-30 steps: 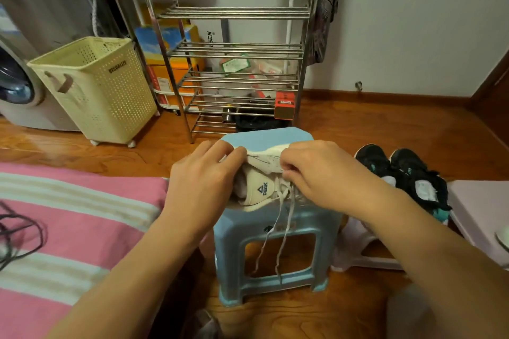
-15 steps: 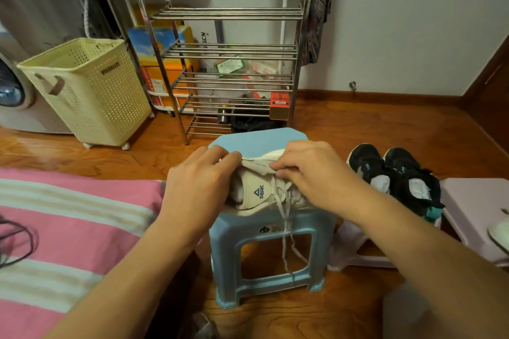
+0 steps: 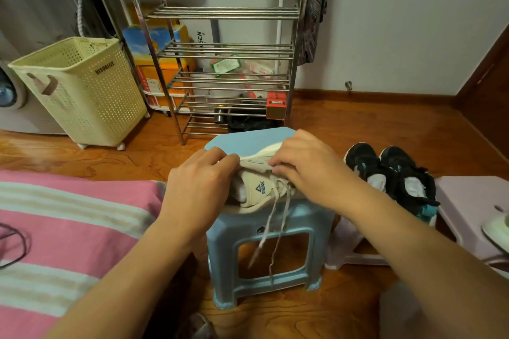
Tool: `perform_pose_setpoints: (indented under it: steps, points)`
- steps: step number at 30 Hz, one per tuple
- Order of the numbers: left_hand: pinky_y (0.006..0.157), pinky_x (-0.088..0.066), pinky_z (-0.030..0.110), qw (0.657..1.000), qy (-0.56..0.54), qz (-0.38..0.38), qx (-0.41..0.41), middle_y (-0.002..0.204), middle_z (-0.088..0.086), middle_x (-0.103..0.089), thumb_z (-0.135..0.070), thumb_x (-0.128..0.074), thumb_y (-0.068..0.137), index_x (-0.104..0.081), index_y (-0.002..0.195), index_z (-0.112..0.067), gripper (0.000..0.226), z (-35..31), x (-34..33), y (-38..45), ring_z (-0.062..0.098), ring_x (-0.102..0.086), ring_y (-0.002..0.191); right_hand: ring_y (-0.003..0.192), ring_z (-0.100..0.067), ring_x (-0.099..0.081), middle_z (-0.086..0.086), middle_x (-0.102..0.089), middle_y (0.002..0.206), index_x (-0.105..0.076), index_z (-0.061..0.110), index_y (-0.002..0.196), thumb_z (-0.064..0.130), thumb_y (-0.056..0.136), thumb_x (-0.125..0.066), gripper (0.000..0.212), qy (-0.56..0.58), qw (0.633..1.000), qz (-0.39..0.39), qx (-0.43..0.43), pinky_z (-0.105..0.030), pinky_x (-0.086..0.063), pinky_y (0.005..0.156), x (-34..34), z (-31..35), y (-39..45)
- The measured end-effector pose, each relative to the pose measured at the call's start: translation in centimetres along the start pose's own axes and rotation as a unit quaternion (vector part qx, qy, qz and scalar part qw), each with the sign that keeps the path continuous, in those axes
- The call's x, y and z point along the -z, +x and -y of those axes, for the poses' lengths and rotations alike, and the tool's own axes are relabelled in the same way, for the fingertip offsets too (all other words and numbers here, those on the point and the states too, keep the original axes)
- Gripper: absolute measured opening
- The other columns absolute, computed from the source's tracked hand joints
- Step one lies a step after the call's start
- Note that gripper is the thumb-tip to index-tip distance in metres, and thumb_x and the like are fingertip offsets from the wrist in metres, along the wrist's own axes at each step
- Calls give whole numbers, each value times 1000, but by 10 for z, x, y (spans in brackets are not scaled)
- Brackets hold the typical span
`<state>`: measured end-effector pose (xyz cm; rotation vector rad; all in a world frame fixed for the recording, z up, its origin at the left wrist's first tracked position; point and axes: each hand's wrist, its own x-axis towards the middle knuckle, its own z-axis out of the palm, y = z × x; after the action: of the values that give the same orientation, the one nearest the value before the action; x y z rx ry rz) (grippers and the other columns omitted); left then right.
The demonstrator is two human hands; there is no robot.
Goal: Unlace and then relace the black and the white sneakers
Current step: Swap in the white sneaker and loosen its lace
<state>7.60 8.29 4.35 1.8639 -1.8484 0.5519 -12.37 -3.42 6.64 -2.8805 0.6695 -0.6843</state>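
Note:
A white sneaker (image 3: 254, 190) with a PEAK tongue label lies on a light blue plastic stool (image 3: 248, 142), its heel toward me. My left hand (image 3: 199, 187) grips the shoe's left side near the collar. My right hand (image 3: 308, 166) covers its right side, fingertips pinching at the lacing area. Two loose white lace ends (image 3: 272, 231) hang down over the stool's front. A pair of black sneakers (image 3: 391, 170) with teal trim stands on the floor to the right, toes pointing away.
A pink striped bedcover (image 3: 68, 231) lies at left. A cream laundry basket (image 3: 80, 88) and a metal shoe rack (image 3: 223, 63) stand behind the stool. A pale pink stool (image 3: 473, 201) is at right. Wooden floor all around.
The view has shifted slightly. My right fingers have crept left along the shoe's top. The hanging lace ends have swung and now dangle apart.

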Motion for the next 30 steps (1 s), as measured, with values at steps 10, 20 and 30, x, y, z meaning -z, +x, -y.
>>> perform_pose_setpoints:
  steps: [10, 20, 30]
  points:
    - [43, -42, 30, 1000, -19, 3, -17, 87, 3, -64, -10, -72, 87, -71, 99, -15, 14, 5, -2, 2, 23, -58, 73, 125, -24, -50, 1, -57, 124, -62, 25, 118, 28, 102, -51, 19, 44, 908, -114, -400, -43, -45, 103, 28, -54, -5]
    - [45, -42, 29, 999, -23, -1, -44, 92, 5, -67, -12, -71, 87, -73, 104, -14, 17, 4, -2, -3, 26, -61, 75, 84, -2, -55, 14, -66, 84, -79, 22, 92, 21, 89, -75, 5, 114, 989, 50, -75, -28, -48, 83, 10, -15, 7]
    - [48, -46, 36, 995, -34, -43, 84, 75, 0, -59, -22, -69, 94, -70, 82, -16, 14, 9, -2, 6, 28, -57, 65, 124, -20, -41, 2, -51, 127, -59, 24, 130, 37, 99, -57, 34, -57, 928, -113, -352, -34, -39, 100, 20, -31, -5]
